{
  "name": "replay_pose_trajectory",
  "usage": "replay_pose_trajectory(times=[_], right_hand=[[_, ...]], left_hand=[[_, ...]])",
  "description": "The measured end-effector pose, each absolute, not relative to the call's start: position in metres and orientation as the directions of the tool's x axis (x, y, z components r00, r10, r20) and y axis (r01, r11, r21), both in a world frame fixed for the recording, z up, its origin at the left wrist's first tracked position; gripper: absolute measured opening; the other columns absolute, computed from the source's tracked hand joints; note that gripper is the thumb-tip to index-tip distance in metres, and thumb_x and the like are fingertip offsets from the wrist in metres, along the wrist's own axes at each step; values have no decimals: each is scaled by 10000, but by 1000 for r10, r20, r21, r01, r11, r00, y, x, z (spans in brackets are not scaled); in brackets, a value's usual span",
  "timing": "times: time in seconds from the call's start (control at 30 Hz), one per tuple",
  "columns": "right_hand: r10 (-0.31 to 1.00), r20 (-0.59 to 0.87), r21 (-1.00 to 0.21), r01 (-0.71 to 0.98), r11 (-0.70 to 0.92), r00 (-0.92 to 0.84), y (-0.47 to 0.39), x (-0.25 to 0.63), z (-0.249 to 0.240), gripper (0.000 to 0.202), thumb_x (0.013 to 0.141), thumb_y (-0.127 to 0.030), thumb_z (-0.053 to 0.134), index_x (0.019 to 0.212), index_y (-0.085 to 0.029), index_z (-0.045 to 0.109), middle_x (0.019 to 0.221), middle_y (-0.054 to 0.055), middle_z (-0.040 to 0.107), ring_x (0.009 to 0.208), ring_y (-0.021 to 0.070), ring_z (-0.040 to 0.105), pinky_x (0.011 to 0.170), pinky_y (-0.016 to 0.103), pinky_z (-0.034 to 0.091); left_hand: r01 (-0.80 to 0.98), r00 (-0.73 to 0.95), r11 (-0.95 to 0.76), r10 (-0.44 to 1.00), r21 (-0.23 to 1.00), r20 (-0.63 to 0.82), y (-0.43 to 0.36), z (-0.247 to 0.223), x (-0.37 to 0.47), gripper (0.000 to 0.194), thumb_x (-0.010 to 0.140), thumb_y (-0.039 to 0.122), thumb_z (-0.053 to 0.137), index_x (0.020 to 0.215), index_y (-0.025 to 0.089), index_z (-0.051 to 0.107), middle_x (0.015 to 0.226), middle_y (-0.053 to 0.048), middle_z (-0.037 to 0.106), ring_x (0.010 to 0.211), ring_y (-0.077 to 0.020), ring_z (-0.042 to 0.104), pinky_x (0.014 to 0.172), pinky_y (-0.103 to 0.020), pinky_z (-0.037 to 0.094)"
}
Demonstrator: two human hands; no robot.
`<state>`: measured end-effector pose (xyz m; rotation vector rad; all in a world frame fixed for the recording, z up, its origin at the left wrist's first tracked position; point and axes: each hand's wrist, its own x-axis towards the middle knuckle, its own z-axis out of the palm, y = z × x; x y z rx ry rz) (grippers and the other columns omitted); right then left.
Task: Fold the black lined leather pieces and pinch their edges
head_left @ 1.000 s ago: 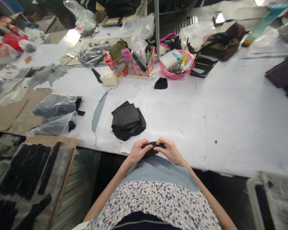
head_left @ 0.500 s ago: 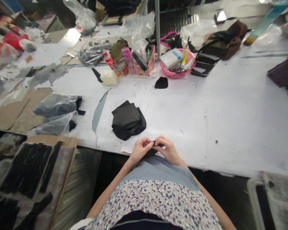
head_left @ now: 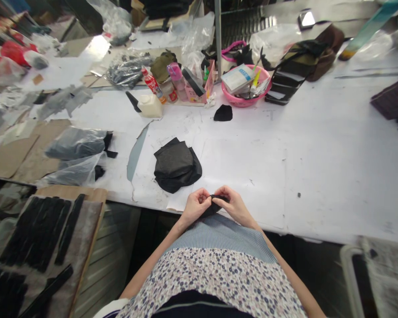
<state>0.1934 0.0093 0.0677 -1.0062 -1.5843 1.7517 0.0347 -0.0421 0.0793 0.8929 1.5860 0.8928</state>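
Observation:
A small piece of black fabric (head_left: 209, 210) is pinched between both hands at the table's front edge, just above the striped apron. My left hand (head_left: 196, 206) grips its left side with thumb and fingers together. Close beside it, my right hand (head_left: 232, 204) pinches the upper right part of the same piece. Behind my left hand, a stack of black fabric pieces (head_left: 177, 165) lies on the white table (head_left: 252, 154). Farther back is a single small black piece (head_left: 223, 113).
At the back stand a pink basket (head_left: 245, 100), a white container (head_left: 150, 106) and a red bottle (head_left: 152, 84). Plastic bags with dark pieces (head_left: 76, 143) lie at left. A board with black strips (head_left: 96, 207) is at the lower left.
The fingers of my right hand have shifted slightly on the black fabric, and the fabric's visible part has changed shape a little. Both hands still hold it.

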Motion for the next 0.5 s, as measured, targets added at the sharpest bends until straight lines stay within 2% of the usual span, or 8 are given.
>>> replay_pose_trajectory(times=[0.3, 0.5], right_hand=[[759, -348, -925, 68, -374, -550, 19, 188, 66, 212, 693, -205, 648, 885, -163, 571, 742, -3, 607, 686, 129, 583, 634, 256, 468], [720, -417, -890, 88, -448, -555, 18, 188, 69, 233, 662, -190, 621, 890, -147, 604, 733, -2, 607, 675, 125, 572, 618, 245, 438]], left_hand=[[167, -120, 382, 923, 909, -366, -46, 75, 39, 172, 760, 296, 598, 693, 160, 518, 552, 54, 449, 481, -66, 378, 459, -184, 278], [186, -113, 409, 912, 893, -394, -46, 77, 41, 130, 737, 249, 592, 675, 153, 530, 547, 49, 453, 490, -67, 379, 471, -186, 293]])
